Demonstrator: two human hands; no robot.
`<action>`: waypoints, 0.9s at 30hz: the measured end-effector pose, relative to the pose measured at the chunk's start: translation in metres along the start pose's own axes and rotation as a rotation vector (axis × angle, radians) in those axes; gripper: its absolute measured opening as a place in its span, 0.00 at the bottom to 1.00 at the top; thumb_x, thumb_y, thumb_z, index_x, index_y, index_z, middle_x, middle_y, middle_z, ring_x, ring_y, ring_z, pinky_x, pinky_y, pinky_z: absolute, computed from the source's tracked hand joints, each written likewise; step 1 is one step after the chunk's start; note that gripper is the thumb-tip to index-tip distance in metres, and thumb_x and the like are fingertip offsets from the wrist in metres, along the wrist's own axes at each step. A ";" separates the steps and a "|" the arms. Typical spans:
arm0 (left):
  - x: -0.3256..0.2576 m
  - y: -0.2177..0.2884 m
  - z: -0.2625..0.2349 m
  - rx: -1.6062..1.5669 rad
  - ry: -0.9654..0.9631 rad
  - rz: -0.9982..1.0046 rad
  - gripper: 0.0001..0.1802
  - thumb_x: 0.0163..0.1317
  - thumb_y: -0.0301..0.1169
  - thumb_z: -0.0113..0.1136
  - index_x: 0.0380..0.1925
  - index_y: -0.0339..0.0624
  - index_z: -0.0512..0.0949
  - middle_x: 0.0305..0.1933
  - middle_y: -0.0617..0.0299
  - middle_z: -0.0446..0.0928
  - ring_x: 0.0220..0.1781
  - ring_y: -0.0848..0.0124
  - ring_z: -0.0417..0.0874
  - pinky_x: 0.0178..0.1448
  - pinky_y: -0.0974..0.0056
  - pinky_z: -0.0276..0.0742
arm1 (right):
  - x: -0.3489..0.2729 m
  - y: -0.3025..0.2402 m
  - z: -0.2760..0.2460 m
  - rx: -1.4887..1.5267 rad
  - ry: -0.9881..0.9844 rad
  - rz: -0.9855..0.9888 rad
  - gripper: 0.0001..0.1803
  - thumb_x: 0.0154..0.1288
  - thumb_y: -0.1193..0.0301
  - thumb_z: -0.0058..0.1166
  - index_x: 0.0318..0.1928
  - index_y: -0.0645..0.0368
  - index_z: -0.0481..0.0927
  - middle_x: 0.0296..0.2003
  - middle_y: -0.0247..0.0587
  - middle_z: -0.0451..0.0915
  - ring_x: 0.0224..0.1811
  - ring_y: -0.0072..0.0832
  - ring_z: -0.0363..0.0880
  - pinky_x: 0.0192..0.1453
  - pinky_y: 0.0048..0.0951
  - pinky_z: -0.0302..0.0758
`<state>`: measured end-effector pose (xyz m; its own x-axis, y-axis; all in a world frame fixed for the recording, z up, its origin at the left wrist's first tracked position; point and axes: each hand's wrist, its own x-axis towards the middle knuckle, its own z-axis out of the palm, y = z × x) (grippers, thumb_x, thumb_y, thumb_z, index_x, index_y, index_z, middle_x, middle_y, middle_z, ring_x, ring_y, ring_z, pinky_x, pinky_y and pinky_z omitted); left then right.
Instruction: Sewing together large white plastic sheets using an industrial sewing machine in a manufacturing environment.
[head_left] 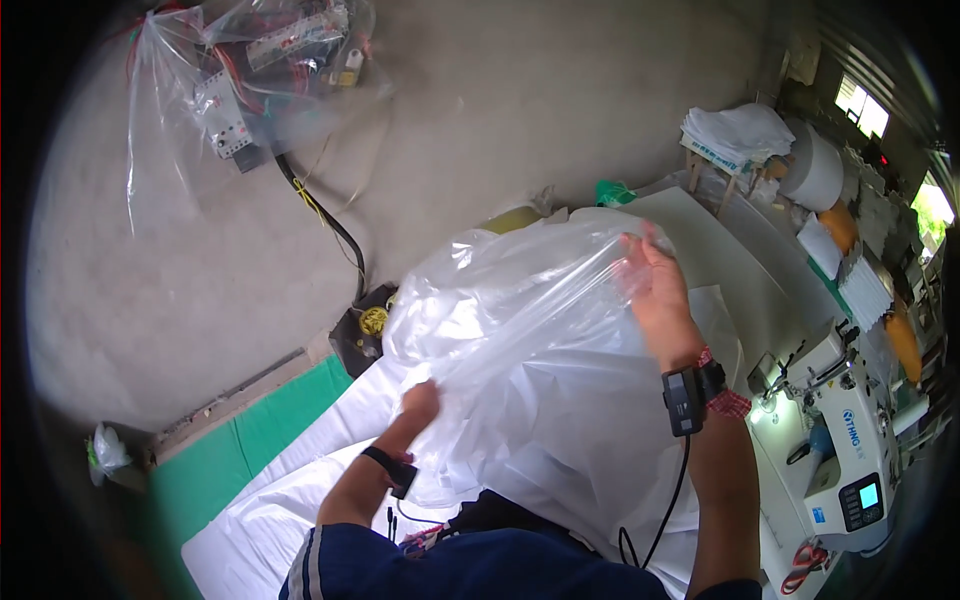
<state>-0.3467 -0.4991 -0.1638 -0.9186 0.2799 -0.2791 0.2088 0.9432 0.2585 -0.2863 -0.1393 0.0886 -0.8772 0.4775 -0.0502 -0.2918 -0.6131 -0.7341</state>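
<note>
The person's right hand pinches clear plastic film at its far right end, thumb and fingers bent on a gathered edge. The left hand, slightly blurred, is curled closed on the film's near left edge. A taut fold runs slantwise between the two grips, while the film's loose bulk billows beyond it, over the far edge of the white sheeting. Green cloth borders the sheeting's left edge.
</note>
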 end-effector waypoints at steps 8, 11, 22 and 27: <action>0.114 -0.177 -0.221 -0.685 0.527 -0.258 0.09 0.52 0.30 0.58 0.33 0.41 0.80 0.22 0.61 0.79 0.24 0.67 0.82 0.30 0.58 0.78 | 0.050 0.005 -0.048 0.087 0.164 0.040 0.10 0.70 0.70 0.42 0.48 0.59 0.69 0.43 0.40 0.79 0.27 0.25 0.67 0.36 0.27 0.71; 0.074 -0.128 -0.378 -0.997 1.230 0.533 0.19 0.62 0.26 0.51 0.54 0.37 0.71 0.49 0.59 0.75 0.45 0.73 0.76 0.49 0.67 0.75 | 0.064 0.012 -0.048 0.068 0.080 0.098 0.11 0.70 0.70 0.42 0.48 0.62 0.70 0.42 0.41 0.79 0.27 0.24 0.66 0.34 0.25 0.69; 0.013 -0.172 -0.141 0.363 0.761 0.015 0.28 0.69 0.41 0.26 0.63 0.39 0.62 0.52 0.39 0.72 0.56 0.49 0.71 0.60 0.50 0.63 | 0.030 0.037 -0.034 -0.239 0.030 0.062 0.14 0.69 0.64 0.47 0.47 0.62 0.72 0.38 0.42 0.78 0.34 0.28 0.76 0.41 0.29 0.74; -0.033 -0.323 0.069 -0.527 -0.204 -0.040 0.13 0.48 0.30 0.57 0.34 0.36 0.80 0.33 0.48 0.80 0.36 0.58 0.80 0.45 0.56 0.74 | -0.024 0.119 -0.065 -0.314 -0.029 0.417 0.09 0.65 0.66 0.49 0.38 0.59 0.75 0.28 0.40 0.79 0.27 0.29 0.78 0.32 0.30 0.76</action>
<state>-0.3610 -0.8010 -0.3016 -0.8282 0.3236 -0.4576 -0.0692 0.7513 0.6564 -0.2749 -0.1828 -0.0419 -0.9060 0.2124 -0.3660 0.2093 -0.5269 -0.8238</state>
